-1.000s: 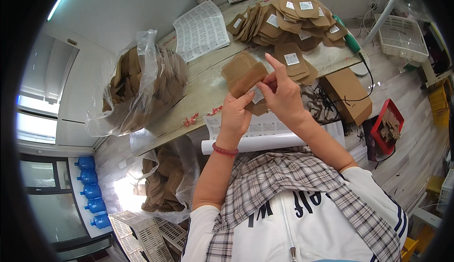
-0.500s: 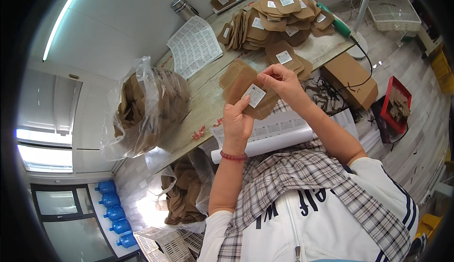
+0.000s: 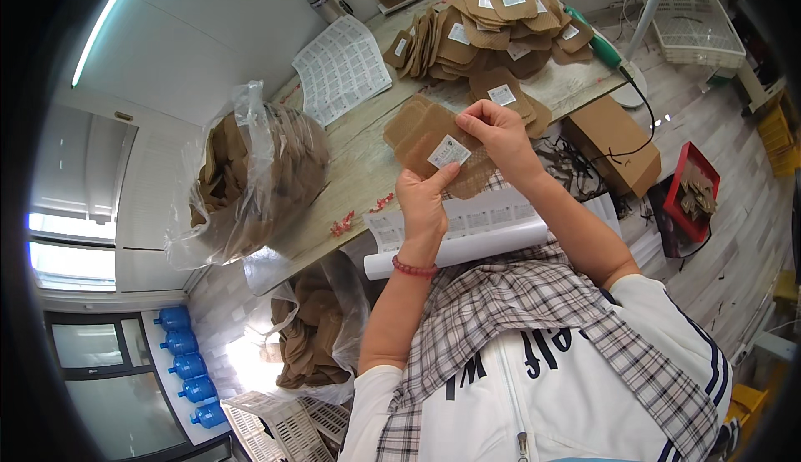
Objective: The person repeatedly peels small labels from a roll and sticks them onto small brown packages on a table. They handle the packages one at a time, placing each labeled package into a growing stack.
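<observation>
My left hand (image 3: 423, 207) is closed on a small fan of flat brown mesh pads (image 3: 417, 132) with rounded corners. Its thumb presses the lower right part of a white printed label (image 3: 449, 152) on the top pad. At the pads' upper right edge, my right hand (image 3: 502, 136) pinches with thumb and forefinger at the top pad; the exact contact is partly hidden. Below both hands, a partly rolled white label sheet (image 3: 459, 241) lies across my lap at the table's edge. Just beyond my right hand rests another labelled brown pad (image 3: 492, 86) on a small stack.
Labelled brown pads (image 3: 467, 40) are heaped at the table's far side, beside a green-handled corded tool (image 3: 605, 49). A label sheet (image 3: 342, 70) and a steel flask (image 3: 327, 1) stand left of them. A clear bag of pads (image 3: 259, 170) sits at the table's left.
My left thumb has slid right across the label to its lower right part. The right hand keeps its pinch at the pads' edge. The whole view has shifted slightly.
</observation>
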